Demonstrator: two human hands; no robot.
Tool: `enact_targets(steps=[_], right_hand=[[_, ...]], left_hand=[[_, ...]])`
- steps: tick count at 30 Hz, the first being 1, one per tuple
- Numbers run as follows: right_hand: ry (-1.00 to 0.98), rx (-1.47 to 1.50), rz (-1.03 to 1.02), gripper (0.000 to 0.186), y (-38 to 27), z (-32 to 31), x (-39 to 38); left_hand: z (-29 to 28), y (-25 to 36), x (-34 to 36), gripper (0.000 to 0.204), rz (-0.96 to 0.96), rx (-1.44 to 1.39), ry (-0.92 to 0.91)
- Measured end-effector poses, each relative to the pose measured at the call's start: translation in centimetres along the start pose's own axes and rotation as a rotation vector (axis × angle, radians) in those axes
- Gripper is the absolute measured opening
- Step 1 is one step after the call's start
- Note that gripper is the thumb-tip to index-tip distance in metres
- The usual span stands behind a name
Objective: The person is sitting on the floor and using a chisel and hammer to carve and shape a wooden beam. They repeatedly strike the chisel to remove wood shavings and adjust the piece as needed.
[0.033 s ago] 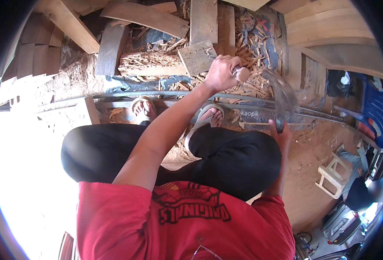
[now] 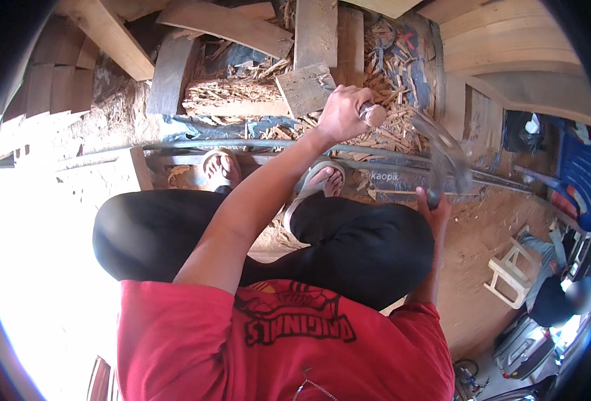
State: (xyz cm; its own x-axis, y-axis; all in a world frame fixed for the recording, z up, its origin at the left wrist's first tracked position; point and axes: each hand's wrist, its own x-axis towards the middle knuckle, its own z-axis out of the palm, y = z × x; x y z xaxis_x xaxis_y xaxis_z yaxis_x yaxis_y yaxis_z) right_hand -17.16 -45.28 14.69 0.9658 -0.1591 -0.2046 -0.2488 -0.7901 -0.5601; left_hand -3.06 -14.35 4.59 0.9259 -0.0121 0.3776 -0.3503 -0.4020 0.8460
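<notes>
My left hand (image 2: 341, 112) reaches forward, shut on the pale wooden handle (image 2: 375, 115) of a curved metal blade (image 2: 446, 155), which is blurred. My right hand (image 2: 435, 210) grips the dark handle at the blade's other end, beside my right knee. Under the blade lies a heap of wood shavings (image 2: 392, 137). A short grey board (image 2: 303, 87) lies just left of my left hand. My feet in sandals (image 2: 323, 180) rest behind a long metal bar (image 2: 242, 144). I sit with black trousers and a red shirt.
Planks and beams (image 2: 228, 23) lie across the far ground. Stacked pale timber (image 2: 509, 47) fills the upper right. A white plastic stool (image 2: 509, 271) stands on the dirt at the right, and a blue chair (image 2: 579, 174) and another person (image 2: 556, 294) are near the right edge.
</notes>
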Motion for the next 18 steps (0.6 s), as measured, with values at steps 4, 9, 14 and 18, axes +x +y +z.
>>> enact_targets(steps=[4,9,14,18], right_hand=[[-0.02,0.296,0.05,0.038,0.0,0.9,0.9],[-0.007,-0.038,0.156,0.041,0.9,3.3,1.4],[0.038,0.092,0.237,0.045,1.2,6.0,-1.1],[0.095,-0.061,0.183,0.045,1.7,6.4,-1.1]], left_hand=[[-0.2,-0.4,1.1,0.022,-0.024,-0.041,0.102],[-1.0,-0.9,1.1,0.019,0.082,-0.017,-0.077],[-1.3,-1.0,0.4,0.023,0.129,0.007,-0.157],[-1.4,-1.0,0.6,0.025,0.137,0.002,-0.131]])
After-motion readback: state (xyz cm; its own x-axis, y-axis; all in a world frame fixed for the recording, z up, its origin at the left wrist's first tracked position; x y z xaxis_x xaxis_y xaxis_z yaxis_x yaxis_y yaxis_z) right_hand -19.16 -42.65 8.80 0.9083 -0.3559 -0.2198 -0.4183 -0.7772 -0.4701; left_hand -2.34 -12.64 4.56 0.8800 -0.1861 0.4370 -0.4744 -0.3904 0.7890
